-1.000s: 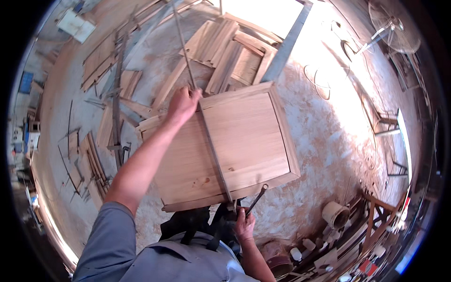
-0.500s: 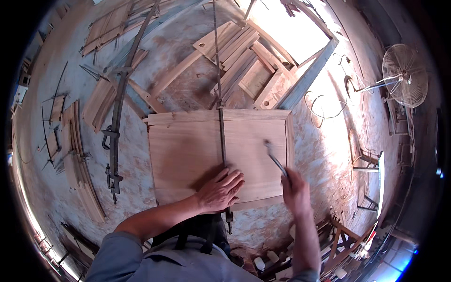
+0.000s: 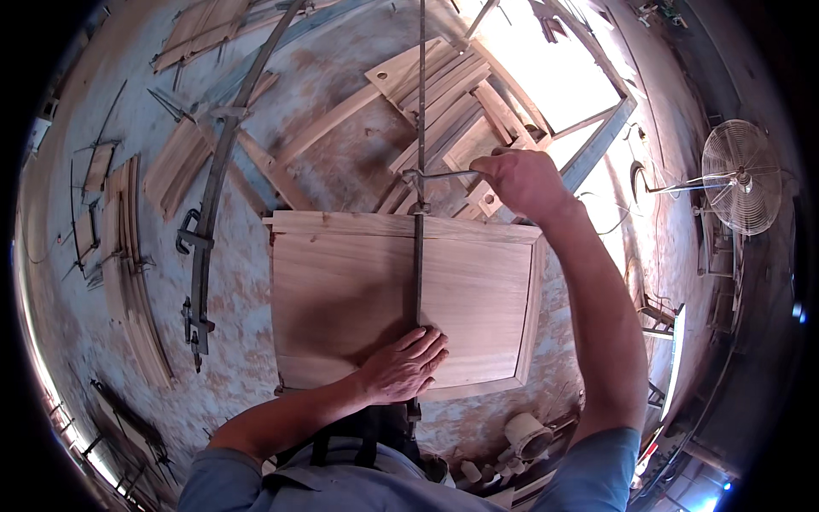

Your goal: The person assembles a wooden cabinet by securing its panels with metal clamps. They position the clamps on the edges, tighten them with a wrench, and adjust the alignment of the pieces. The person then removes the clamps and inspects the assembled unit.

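A wooden frame-and-panel piece (image 3: 341,299) lies flat in front of me, with a long metal bar clamp (image 3: 419,273) running across it from near to far. My left hand (image 3: 405,365) rests on the near part of the panel, over the clamp bar, holding nothing, its fingers stretched out. Beyond the panel's far edge, my right hand (image 3: 522,181) is closed around the end of a thin-handled metal hammer (image 3: 450,175). The hammer's small head is at the clamp bar, close to the clamp's far jaw (image 3: 419,208); whether they touch I cannot tell.
Several cut boards (image 3: 452,94) lie beyond the panel. Another heavy bar clamp (image 3: 213,196) is to the left, near stacked wood strips (image 3: 128,282). A standing fan (image 3: 740,177) is at the right. A white bucket (image 3: 527,435) stands near me at the lower right.
My right hand has swung the hammer forward and left, from above the panel's right side to the clamp's far jaw. My left hand stays on the panel.
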Action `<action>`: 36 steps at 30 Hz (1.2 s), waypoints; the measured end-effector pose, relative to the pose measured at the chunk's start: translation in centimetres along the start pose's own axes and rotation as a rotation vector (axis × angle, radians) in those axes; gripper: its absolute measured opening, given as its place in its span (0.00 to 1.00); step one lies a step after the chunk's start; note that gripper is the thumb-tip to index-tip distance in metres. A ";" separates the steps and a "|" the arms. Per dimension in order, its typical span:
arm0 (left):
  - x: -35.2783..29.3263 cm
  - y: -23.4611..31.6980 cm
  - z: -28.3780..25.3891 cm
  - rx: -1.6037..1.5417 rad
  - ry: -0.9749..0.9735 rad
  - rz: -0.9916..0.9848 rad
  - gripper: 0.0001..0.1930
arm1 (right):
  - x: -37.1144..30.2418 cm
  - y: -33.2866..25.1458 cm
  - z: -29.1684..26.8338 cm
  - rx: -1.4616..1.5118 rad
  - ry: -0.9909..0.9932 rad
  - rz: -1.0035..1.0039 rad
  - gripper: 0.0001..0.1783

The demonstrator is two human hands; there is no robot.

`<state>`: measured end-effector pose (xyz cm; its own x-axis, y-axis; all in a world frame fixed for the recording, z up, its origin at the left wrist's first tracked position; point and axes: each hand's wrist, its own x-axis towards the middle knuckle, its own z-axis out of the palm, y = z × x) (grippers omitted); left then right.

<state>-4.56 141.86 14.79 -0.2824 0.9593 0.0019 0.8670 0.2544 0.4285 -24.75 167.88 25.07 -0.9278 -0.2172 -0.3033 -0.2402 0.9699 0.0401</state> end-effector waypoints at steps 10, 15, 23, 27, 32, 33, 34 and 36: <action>0.1 0.0 0.4 0.045 0.051 -0.015 0.29 | -7.1 0.1 5.5 0.711 -0.238 0.061 0.11; 0.2 -0.2 0.0 -0.014 0.048 -0.002 0.29 | -9.5 -3.9 10.4 1.174 -0.024 0.229 0.09; 0.5 -0.2 -0.4 0.022 0.045 -0.012 0.28 | -10.2 -9.2 12.6 1.547 0.056 0.619 0.12; 0.4 -0.2 0.3 -0.017 0.053 -0.022 0.27 | -10.2 -11.4 12.2 1.685 0.087 0.744 0.11; 0.2 0.1 0.9 0.006 -0.027 -0.011 0.27 | -9.7 -14.8 12.0 1.745 0.232 0.835 0.09; 0.5 -0.1 0.7 0.004 -0.080 -0.005 0.27 | -9.7 -15.0 12.2 1.757 0.246 0.820 0.10; 0.5 -0.1 0.6 0.002 -0.133 0.001 0.27 | -9.6 -15.2 12.7 1.768 0.260 0.803 0.10; 0.1 0.1 1.0 0.010 -0.023 -0.007 0.28 | -9.7 -14.9 13.0 1.750 0.244 0.771 0.11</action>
<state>-4.10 142.09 13.94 -0.2789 0.9601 -0.0221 0.8690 0.2621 0.4198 -8.46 157.00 15.07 -0.7289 0.3886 -0.5636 0.5448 -0.1692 -0.8213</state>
